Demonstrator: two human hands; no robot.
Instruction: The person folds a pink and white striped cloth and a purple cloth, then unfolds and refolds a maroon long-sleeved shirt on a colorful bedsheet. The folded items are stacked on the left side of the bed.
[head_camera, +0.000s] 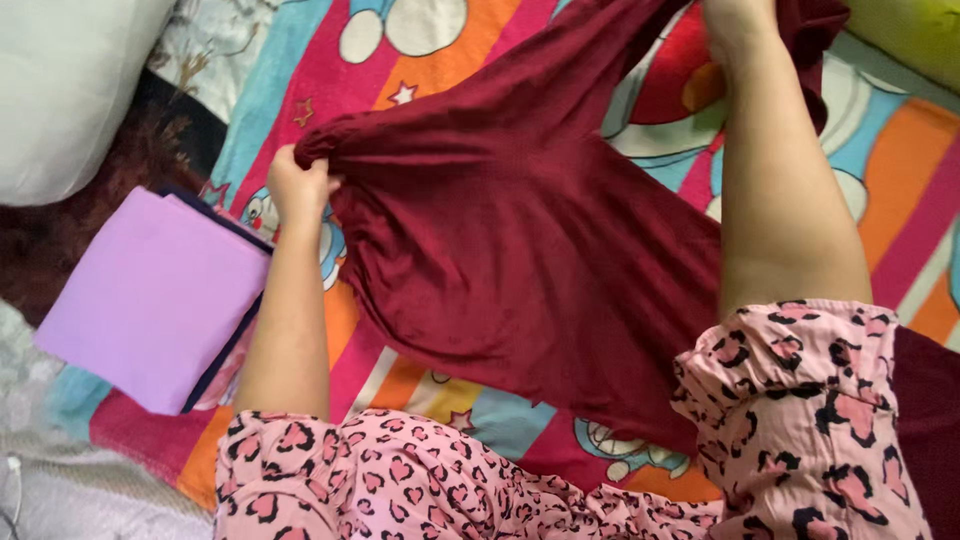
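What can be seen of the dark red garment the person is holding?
The dark red garment is a soft, finely textured fabric, plain maroon with no print. It is held up and stretched between the left hand, which bunches one edge, and the right hand, which grips it at the top of the frame. The cloth sags in folds between them, its lower part draping over the colourful cartoon bedsheet. The right forearm crosses in front of it.

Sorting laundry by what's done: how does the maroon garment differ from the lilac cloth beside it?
The maroon garment is spread loose and rumpled; the lilac cloth lies folded in a flat, neat rectangle. The maroon garment is gripped by the left hand and the right hand, while no hand touches the lilac cloth. The maroon garment is dark, the lilac cloth pale. Both are plain fabrics over the colourful cartoon bedsheet.
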